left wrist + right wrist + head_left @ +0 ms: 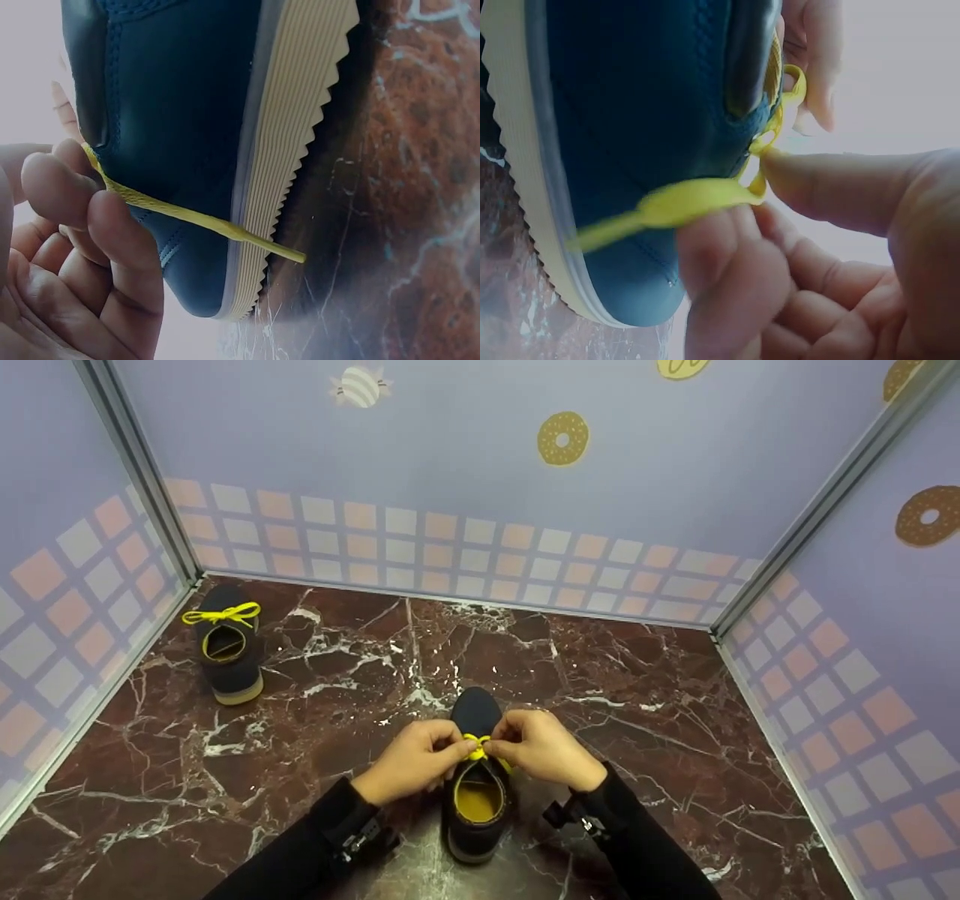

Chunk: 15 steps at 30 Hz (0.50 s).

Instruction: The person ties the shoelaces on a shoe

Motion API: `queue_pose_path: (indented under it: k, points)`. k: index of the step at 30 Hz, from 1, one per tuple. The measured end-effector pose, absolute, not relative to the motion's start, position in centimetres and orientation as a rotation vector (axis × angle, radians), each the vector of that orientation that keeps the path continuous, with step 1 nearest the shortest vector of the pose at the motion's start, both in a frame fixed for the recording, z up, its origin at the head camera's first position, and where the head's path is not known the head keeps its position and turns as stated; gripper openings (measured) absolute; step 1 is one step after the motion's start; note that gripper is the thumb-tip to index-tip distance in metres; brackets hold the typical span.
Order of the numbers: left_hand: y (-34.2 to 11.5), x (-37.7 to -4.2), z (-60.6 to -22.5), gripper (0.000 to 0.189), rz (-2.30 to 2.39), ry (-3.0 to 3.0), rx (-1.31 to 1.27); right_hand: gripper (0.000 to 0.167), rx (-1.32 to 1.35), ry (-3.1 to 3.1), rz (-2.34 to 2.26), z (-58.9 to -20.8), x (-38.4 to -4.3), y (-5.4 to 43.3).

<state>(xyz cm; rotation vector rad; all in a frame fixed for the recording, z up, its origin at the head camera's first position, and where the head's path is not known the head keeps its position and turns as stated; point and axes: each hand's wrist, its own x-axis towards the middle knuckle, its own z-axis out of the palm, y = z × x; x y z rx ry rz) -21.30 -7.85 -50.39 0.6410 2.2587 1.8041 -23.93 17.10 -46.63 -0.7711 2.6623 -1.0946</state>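
Observation:
A dark shoe point(476, 709) with a yellow insole stands on the floor, its toe pointing away from me. Its yellow shoelace point(478, 753) is looped over the tongue between my two hands. From the left, my left hand point(414, 759) pinches the lace with thumb and fingertips; a loose lace end point(180, 213) hangs down the shoe's side in the left wrist view. My right hand point(546, 751) pinches the lace from the other side. In the right wrist view, a flat lace end point(697, 201) lies across the fingers, and a small loop rises by the shoe opening.
At the back left, against the side wall, stands a matching dark shoe point(238, 675) with its yellow lace tied in a bow point(225, 615). Printed panels point(450, 457) in metal frames enclose the dark red marbled floor point(337, 750) at the back and both sides.

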Motion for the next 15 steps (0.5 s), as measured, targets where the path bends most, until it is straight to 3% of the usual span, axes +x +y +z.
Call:
queue_pose_path:
  k: [15]
  points:
    - [-7.85,-21.16,-50.32,0.025,1.788,2.236,0.589,0.021,-0.737,2.664,-1.118,-46.66,-23.83,16.84]
